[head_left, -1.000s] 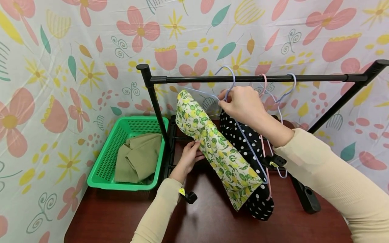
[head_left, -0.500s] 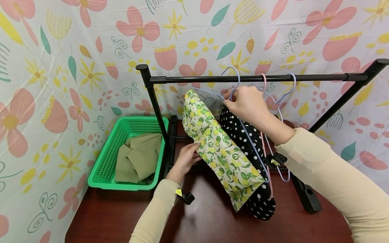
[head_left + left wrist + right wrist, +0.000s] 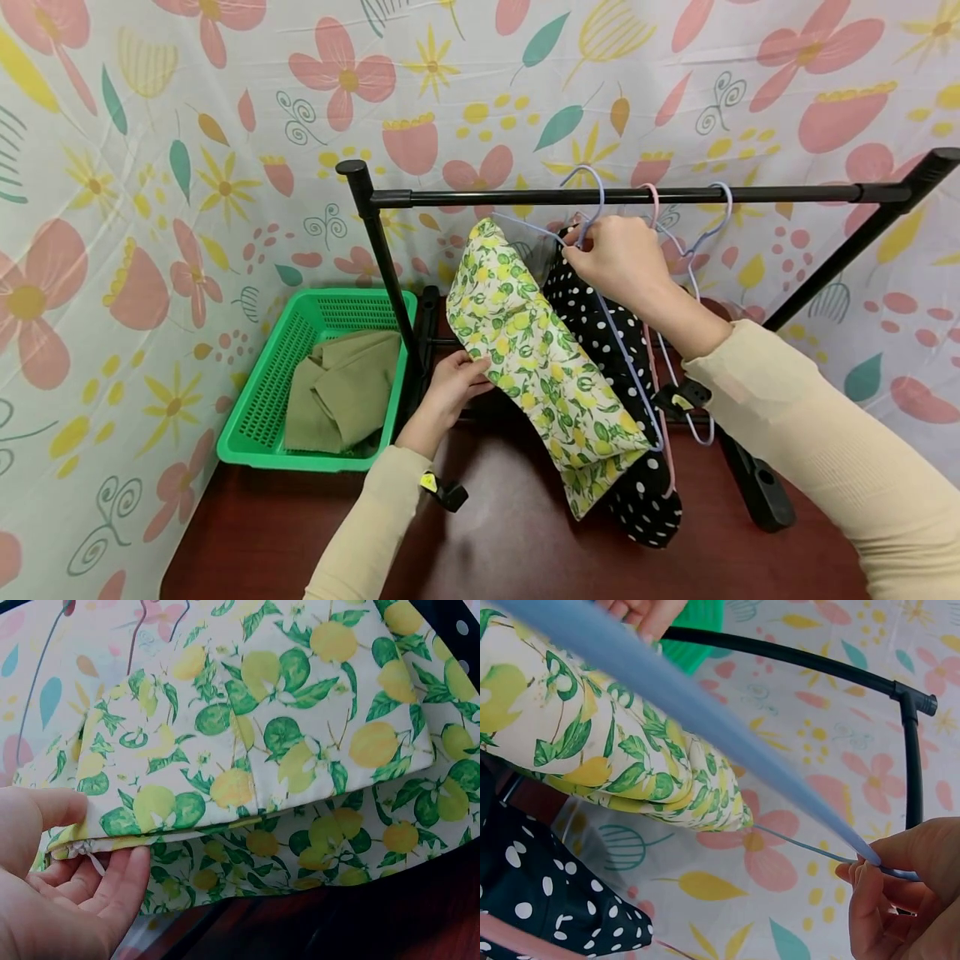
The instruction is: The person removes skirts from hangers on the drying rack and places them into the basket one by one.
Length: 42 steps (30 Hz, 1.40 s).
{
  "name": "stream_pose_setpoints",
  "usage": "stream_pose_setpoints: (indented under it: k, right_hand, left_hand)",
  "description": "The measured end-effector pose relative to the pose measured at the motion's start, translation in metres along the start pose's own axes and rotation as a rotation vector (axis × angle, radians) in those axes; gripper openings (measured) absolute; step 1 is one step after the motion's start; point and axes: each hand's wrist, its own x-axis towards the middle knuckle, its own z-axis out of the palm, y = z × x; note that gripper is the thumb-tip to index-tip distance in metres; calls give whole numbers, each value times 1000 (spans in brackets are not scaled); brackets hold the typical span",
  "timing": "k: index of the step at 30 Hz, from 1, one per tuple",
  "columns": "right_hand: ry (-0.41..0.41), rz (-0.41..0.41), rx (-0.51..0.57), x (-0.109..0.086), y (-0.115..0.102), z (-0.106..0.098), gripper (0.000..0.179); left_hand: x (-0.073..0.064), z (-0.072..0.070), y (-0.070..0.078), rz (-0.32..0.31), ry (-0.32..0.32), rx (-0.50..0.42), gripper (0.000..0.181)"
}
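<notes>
A lemon-print cloth [image 3: 540, 358], white with yellow fruit and green leaves, hangs folded over a blue-violet hanger [image 3: 624, 354]. My right hand [image 3: 618, 258] pinches this hanger just below its hook, and the hook loops over the black rail. In the right wrist view the thumb and fingers [image 3: 866, 900] close on the hanger's neck. My left hand [image 3: 452, 383] pinches the cloth's left edge; the left wrist view shows the thumb on top and the fingers [image 3: 112, 889] beneath the hem. Behind it a black polka-dot cloth [image 3: 600, 333] hangs on a pink hanger [image 3: 651, 200].
The black rack's rail [image 3: 480, 197] spans the back above a dark red table [image 3: 495, 533]. A green basket [image 3: 247, 417] holding an olive cloth [image 3: 348, 396] stands left of the rack. Another blue hanger [image 3: 723, 208] hangs at right. A floral curtain [image 3: 225, 100] is behind.
My right hand has slid the blue-violet hanger and lemon-print cloth a little right along the rail. My left hand has shifted slightly left and down, spreading the cloth wider.
</notes>
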Motion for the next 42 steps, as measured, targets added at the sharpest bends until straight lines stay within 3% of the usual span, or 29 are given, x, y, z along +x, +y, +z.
stream_pose_setpoints:
  k: [5, 10, 23, 42]
  right_hand:
    - [33, 7, -2, -2, 3, -1, 29]
    - [18, 33, 13, -4, 6, -1, 26]
    - [-6, 34, -7, -6, 15, 5, 26]
    - [22, 58, -22, -9, 19, 6, 21]
  left_hand:
    - [-3, 0, 7, 23, -29, 31, 17]
    - [-9, -2, 18, 27, -8, 90, 13]
    - [-27, -9, 48, 134, -50, 182, 18]
    - [-26, -8, 57, 151, -75, 177, 20]
